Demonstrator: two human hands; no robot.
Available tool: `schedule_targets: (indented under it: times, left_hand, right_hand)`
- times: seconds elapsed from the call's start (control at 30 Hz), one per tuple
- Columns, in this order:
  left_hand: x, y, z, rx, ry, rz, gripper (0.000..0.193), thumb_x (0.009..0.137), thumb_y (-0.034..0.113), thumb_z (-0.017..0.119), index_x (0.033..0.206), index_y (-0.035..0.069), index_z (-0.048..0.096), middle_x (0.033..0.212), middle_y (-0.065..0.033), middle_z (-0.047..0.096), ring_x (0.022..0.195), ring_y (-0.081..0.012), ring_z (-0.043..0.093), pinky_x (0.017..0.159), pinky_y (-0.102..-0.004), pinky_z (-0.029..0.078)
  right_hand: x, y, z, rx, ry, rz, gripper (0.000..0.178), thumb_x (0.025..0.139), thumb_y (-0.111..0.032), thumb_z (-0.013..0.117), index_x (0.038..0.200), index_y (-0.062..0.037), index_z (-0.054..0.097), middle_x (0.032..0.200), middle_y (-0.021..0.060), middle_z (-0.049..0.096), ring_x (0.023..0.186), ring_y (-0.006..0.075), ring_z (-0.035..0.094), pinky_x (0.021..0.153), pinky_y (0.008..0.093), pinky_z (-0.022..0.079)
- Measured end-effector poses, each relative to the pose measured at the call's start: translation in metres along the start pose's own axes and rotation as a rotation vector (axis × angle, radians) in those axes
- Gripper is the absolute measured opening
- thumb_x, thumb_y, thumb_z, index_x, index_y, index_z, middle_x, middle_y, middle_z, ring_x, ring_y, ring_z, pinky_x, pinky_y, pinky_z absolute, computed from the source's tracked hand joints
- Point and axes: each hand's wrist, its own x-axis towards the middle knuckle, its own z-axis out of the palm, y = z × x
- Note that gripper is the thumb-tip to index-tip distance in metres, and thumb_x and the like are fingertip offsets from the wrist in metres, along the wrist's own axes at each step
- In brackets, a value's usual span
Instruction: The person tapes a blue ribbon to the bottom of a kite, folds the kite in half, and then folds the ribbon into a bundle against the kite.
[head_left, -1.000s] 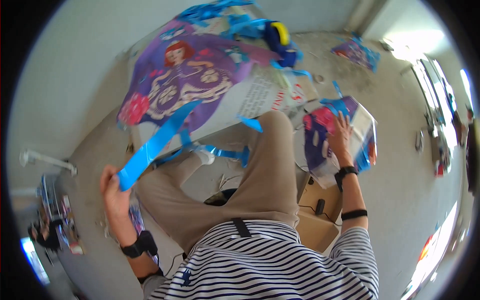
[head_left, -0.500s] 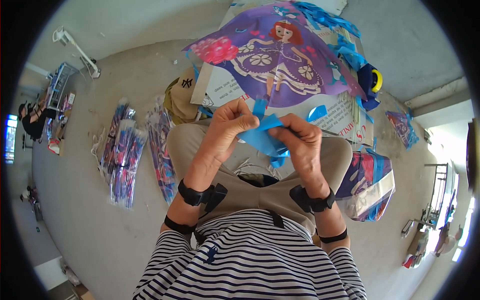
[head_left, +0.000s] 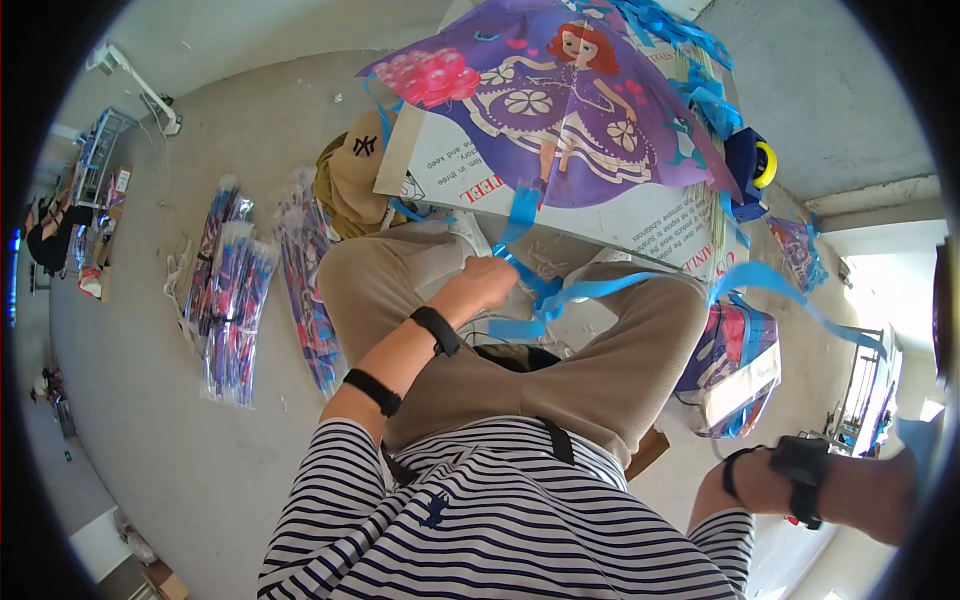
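A purple kite (head_left: 560, 110) printed with a red-haired princess lies over white printed boards, in front of me. From its lower tip a blue ribbon (head_left: 520, 215) runs down to my left hand (head_left: 484, 284), which is closed on it above my lap. A long blue ribbon (head_left: 765, 280) streams from there through the air to the far right. My right hand (head_left: 900, 485) is stretched out at the right rim, with a blue piece of the ribbon beside it. Its fingers are lost in the dark edge, but the ribbon leads to it.
Bundled kites in clear wrap (head_left: 235, 310) lie on the floor at left, near a tan cap (head_left: 355, 165). The white board stack (head_left: 440, 160) carries more blue ribbons (head_left: 710, 95) and a yellow tape roll (head_left: 765, 165). A wrapped purple pack (head_left: 730, 370) stands by my right knee.
My right hand has swung from beside the left out to the far right rim, and the blue ribbon has stretched out with it. My left hand has dropped slightly, still gripping ribbon.
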Motion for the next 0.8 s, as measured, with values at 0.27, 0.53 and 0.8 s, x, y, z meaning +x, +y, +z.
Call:
schedule_targets:
  times: [0.27, 0.53, 0.8]
  left_hand:
    - [-0.051, 0.053, -0.095, -1.781, 0.29, 0.104, 0.016, 0.092, 0.018, 0.073, 0.097, 0.003, 0.07, 0.094, -0.0047, 0.071, 0.087, -0.0135, 0.066, 0.079, -0.0308, 0.052]
    - [-0.003, 0.031, -0.06, -1.537, 0.571, -0.081, 0.011, 0.087, 0.007, 0.073, 0.083, 0.002, 0.065, 0.08, 0.0001, 0.064, 0.076, -0.0062, 0.059, 0.07, -0.0252, 0.048]
    - [0.027, 0.051, -0.063, -0.439, 1.078, -0.114, 0.023, 0.081, 0.005, 0.073, 0.101, 0.0, 0.064, 0.096, -0.0128, 0.066, 0.087, -0.0282, 0.063, 0.076, -0.0412, 0.049]
  right_hand:
    - [-0.206, 0.061, 0.273, 0.703, 0.076, 1.508, 0.005, 0.09, -0.005, 0.071, 0.085, -0.0051, 0.07, 0.076, -0.0029, 0.066, 0.065, 0.0044, 0.055, 0.058, 0.021, 0.041]
    - [-0.254, 0.065, 0.302, 0.646, -0.136, 1.501, 0.007, 0.092, -0.008, 0.07, 0.093, -0.0005, 0.072, 0.077, -0.0043, 0.064, 0.066, 0.0018, 0.05, 0.057, 0.0204, 0.039]
    - [-0.289, 0.112, 0.313, 0.684, 0.019, 1.726, 0.007, 0.09, -0.007, 0.071, 0.092, -0.0003, 0.073, 0.075, -0.0047, 0.064, 0.061, 0.0029, 0.05, 0.057, 0.0218, 0.039]
